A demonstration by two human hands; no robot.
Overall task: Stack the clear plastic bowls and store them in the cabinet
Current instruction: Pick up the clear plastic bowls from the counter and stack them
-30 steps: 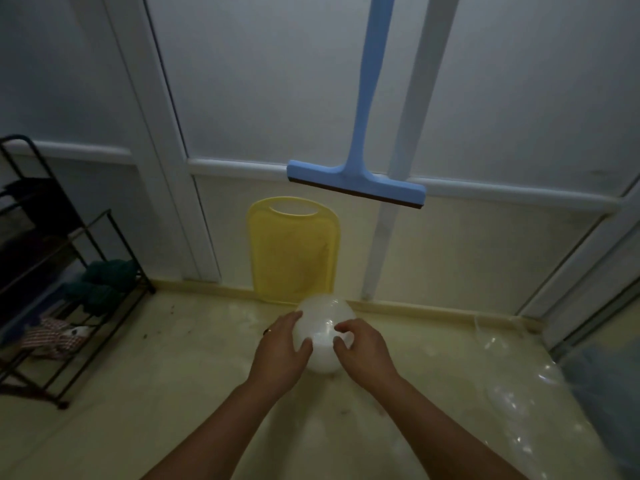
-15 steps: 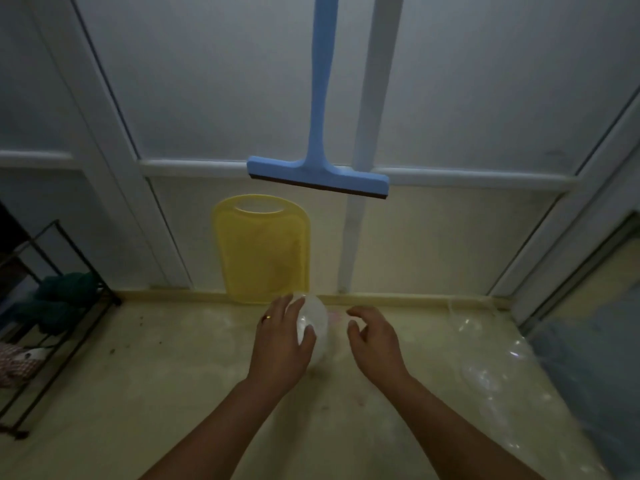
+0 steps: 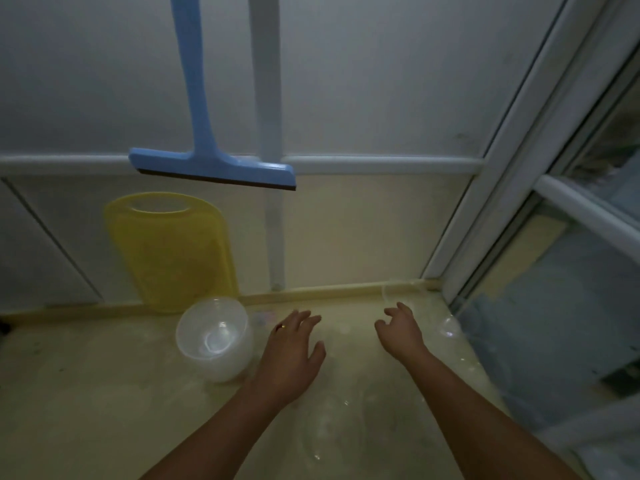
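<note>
Stacking partly done: bowls (image 3: 215,337) look nested, sitting just in front of the yellow board (image 3: 171,252). Left hand (image 3: 291,358) beside them, fingers relaxed, empty. Right hand (image 3: 401,330) loosely curled, empty, near another bowl (image 3: 449,328). Cabinet storage still pending.

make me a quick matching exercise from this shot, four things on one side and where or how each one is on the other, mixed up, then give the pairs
Things:
1. blue squeegee
2. yellow cutting board
3. stacked clear bowls
4. right hand

Places or states:
A. set on the counter, left of the left hand
B. fingers loosely curled, holding nothing
C. hanging in front of the wall, head at the bottom
D. leaning upright against the wall, handle hole on top

Pairs: 1-C, 2-D, 3-A, 4-B
</note>
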